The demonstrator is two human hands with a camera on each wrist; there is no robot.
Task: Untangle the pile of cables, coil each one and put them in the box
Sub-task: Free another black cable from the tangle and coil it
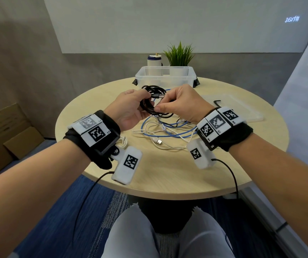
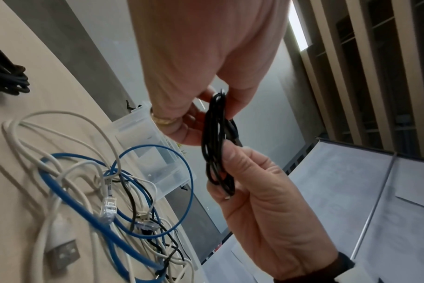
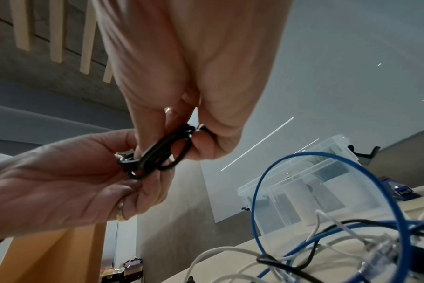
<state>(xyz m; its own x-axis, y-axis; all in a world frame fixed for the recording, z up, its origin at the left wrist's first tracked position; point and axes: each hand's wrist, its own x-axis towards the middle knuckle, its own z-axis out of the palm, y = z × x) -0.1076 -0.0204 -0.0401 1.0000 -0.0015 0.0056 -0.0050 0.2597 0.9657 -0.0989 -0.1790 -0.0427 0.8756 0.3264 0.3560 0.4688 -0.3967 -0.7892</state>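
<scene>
Black cable (image 1: 152,101), wound into a loose coil, hangs between our two hands above the tabletop (image 1: 168,174) — our left hand (image 1: 129,110) grips one side of the loops, our right hand (image 1: 182,102) pinches the plug end against the other. We judge the coil nearly done. The box (image 1: 165,76) lies straight ahead beyond the fingers (image 2: 232,157), about equally near either hand, while blue cable (image 1: 170,135) and white cable (image 1: 160,146) lie tangled below.
</scene>
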